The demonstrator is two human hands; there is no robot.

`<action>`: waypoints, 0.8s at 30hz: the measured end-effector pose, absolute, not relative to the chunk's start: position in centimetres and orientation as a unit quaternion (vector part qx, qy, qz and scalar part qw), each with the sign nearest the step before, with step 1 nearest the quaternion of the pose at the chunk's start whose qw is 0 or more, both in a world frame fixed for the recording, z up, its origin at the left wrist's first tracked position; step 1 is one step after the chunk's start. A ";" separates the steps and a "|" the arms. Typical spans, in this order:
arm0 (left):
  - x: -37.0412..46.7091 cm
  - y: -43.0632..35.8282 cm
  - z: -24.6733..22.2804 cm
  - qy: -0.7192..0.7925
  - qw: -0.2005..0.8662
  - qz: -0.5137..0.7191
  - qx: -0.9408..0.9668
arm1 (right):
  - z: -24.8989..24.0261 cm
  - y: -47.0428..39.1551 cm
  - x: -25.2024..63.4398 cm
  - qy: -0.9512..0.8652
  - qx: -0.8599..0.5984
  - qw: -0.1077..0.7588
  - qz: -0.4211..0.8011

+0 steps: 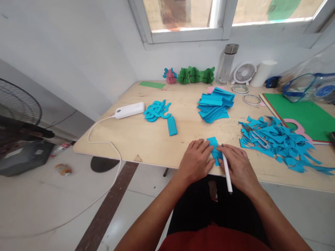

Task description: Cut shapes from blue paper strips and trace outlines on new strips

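Blue scraps [282,143] lie right of 1 blue paper piece [213,141] at the table's [146,146] near edge. Left hand's [196,160] fingers press its left side; right hand's [237,165] fingers clamp a white pen [227,174].

Plain bright blue on folded stack [216,104], cut-out shapes [156,111], scraps [280,141] and small piece [213,142] by pen [227,172]. Green on ornament row [194,75] and large sheet [311,115]; pink with blue on end ornament [171,76]. Pink on loop [295,125] by scraps. White on pen, dark at both ends. Pale woodgrain on tabletop [131,139]. Dark brown band [110,202] across light floor tiles [141,181]
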State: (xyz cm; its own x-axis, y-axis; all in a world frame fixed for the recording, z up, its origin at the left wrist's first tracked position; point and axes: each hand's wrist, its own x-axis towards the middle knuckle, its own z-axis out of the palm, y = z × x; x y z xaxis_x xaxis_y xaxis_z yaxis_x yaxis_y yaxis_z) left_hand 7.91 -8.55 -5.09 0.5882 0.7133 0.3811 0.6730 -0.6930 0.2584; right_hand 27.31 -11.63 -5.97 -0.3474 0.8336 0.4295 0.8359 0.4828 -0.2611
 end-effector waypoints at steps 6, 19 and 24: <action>7.9 -8.5 -5.1 0.389 0.045 0.230 0.891 | -6.0 -11.7 27.3 -0.818 -0.511 0.263 -0.005; 7.9 -8.6 -5.0 0.390 0.049 0.231 0.890 | -6.0 -11.7 27.3 -0.820 -0.506 0.266 -0.008; 7.9 -8.4 -5.2 0.394 0.059 0.235 0.887 | -5.7 -11.7 27.2 -0.819 -0.510 0.263 -0.006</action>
State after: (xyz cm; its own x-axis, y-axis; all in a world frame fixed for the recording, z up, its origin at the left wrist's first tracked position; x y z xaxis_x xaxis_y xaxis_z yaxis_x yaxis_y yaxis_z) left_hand 7.88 -8.42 -5.22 0.5789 0.7262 0.3710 0.6704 -0.6828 0.2904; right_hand 27.23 -11.70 -5.71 -0.3422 0.8323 0.4360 0.8381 0.4801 -0.2588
